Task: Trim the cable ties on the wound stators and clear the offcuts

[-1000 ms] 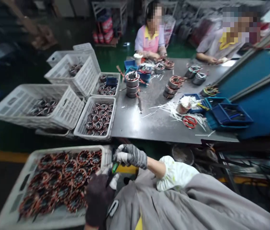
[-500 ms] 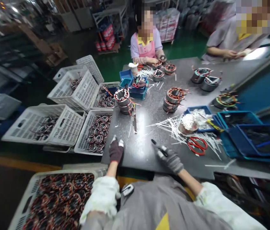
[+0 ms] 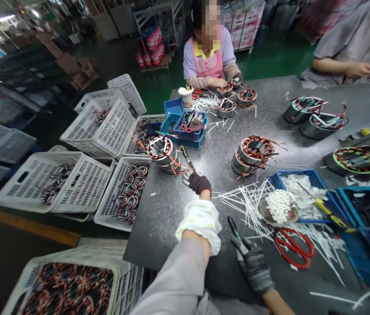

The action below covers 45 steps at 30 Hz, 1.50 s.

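Note:
My left hand (image 3: 197, 181), in a dark glove with pale fingertips, reaches out across the grey metal table (image 3: 172, 205). Its curled fingers sit on the near end of a narrow dark tool (image 3: 186, 158) lying beside a stack of copper-wound stators (image 3: 162, 151). Near the table's front edge, my right hand (image 3: 253, 264), in a grey glove, is closed on a slim black and green tool (image 3: 234, 227) that points away from me. Several white strips (image 3: 240, 199) lie scattered between the hands and the red scissors (image 3: 292, 247).
White crates of stators (image 3: 129, 192) stand left of the table, and another crate (image 3: 70, 284) is at my lower left. Blue trays (image 3: 185, 124) and more stators (image 3: 253, 151) are on the table. Two other people work at the far side.
My left hand has moved forward from the table's front edge to the dark tool by the stator stack. My right hand has drawn back toward me with its tool. The view has shifted closer.

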Motion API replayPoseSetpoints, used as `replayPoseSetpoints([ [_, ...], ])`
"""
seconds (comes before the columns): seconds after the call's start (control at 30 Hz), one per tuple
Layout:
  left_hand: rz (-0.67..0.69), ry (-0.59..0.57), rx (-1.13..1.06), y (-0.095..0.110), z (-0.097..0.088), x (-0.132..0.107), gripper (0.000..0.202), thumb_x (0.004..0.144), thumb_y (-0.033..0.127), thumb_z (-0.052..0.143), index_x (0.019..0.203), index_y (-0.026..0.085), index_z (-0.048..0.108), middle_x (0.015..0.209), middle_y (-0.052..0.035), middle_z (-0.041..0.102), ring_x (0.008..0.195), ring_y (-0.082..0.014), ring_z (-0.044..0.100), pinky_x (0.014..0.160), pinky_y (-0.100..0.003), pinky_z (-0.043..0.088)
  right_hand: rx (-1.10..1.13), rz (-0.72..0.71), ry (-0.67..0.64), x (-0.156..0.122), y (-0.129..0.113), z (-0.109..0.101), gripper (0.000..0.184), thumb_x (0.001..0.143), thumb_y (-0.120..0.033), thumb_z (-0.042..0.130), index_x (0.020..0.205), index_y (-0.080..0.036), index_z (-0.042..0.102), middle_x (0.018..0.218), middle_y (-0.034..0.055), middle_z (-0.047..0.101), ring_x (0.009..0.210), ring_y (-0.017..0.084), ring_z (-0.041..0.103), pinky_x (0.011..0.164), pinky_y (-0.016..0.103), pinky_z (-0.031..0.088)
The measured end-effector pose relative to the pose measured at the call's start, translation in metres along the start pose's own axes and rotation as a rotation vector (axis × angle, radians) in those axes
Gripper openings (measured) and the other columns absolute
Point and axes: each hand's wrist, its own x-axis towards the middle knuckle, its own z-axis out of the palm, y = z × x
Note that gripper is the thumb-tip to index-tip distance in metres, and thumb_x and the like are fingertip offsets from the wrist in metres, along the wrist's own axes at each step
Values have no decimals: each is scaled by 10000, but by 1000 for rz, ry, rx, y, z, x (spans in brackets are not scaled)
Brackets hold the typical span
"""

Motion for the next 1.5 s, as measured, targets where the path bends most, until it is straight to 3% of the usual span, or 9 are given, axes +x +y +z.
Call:
replayPoseSetpoints([
  [0.1, 19, -74, -106, 41, 3, 24, 645, 1135, 283, 467, 1757, 113, 488, 1734, -269, 570, 1611, -363, 565, 1352, -553, 418, 2, -4, -4, -5, 2, 3, 427, 978, -263, 563, 1123, -360, 952, 1155, 135, 882, 949, 325, 853, 828, 478, 749],
  [0.17, 152, -110, -91, 49, 5, 27, 611, 1151, 309, 468, 1717, 91, 547, 1745, -271, 557, 1635, -341, 534, 1348, -482, 418, 14, -5, 7, -6, 1, 2, 426, 973, -252, 565, 1091, -374, 955, 1138, 130, 884, 935, 329, 854, 820, 479, 750],
  [0.37, 750, -165, 254, 17, 15, 19, 572, 1124, 475, 574, 1666, 320, 673, 1847, -90, 471, 1772, -385, 277, 1458, -671, 116, 64, -37, 20, -6, -6, -2, 415, 983, -254, 592, 1163, -361, 950, 1129, 156, 883, 912, 344, 858, 779, 474, 748],
  [0.7, 414, -108, 365, 54, -4, 100, 698, 1166, 460, 374, 1836, 268, 417, 1859, -157, 435, 1770, -382, 279, 1434, -712, 125, 108, -14, 8, -8, -10, -4, 448, 1025, -255, 549, 1152, -416, 946, 1104, 148, 883, 874, 337, 854, 765, 478, 760],
  [0.93, 395, -189, 407, 70, -28, 125, 702, 1143, 474, 435, 1823, 298, 431, 1888, -122, 391, 1785, -372, 244, 1434, -696, 164, 74, -2, 2, -9, -13, 3, 449, 1054, -265, 530, 1167, -374, 950, 1107, 157, 889, 927, 348, 872, 803, 454, 762],
  [1.1, 408, 18, 203, 90, -33, 83, 671, 1158, 418, 466, 1782, 172, 473, 1833, -197, 466, 1723, -378, 392, 1397, -612, 339, 38, 69, -55, -2, -24, 3, 478, 1030, -230, 518, 1190, -356, 950, 1142, 164, 888, 953, 327, 872, 851, 434, 755],
  [1.2, 796, 180, 50, 103, -42, 32, 605, 1179, 375, 418, 1715, 126, 549, 1695, -203, 629, 1651, -321, 512, 1403, -565, 350, 15, 42, -31, 5, -27, 3, 437, 1021, -202, 529, 1120, -230, 954, 1102, 191, 884, 879, 288, 853, 810, 401, 751],
  [1.33, 1442, 68, 103, 138, -53, -15, 621, 1095, 513, 650, 1618, 179, 665, 1489, -173, 779, 1505, -357, 650, 1430, -645, 268, -4, 50, 88, 8, -29, 8, 354, 1019, -210, 577, 1026, -207, 931, 1044, 189, 875, 870, 286, 831, 785, 403, 744],
  [1.5, 1503, -80, 401, 183, -51, -28, 600, 1047, 588, 719, 1395, 107, 810, 1278, -218, 844, 1303, -396, 746, 1400, -631, 298, 66, 29, 155, 24, -33, 2, 300, 996, -197, 630, 1098, -241, 909, 1018, 162, 853, 851, 269, 795, 766, 379, 714],
])
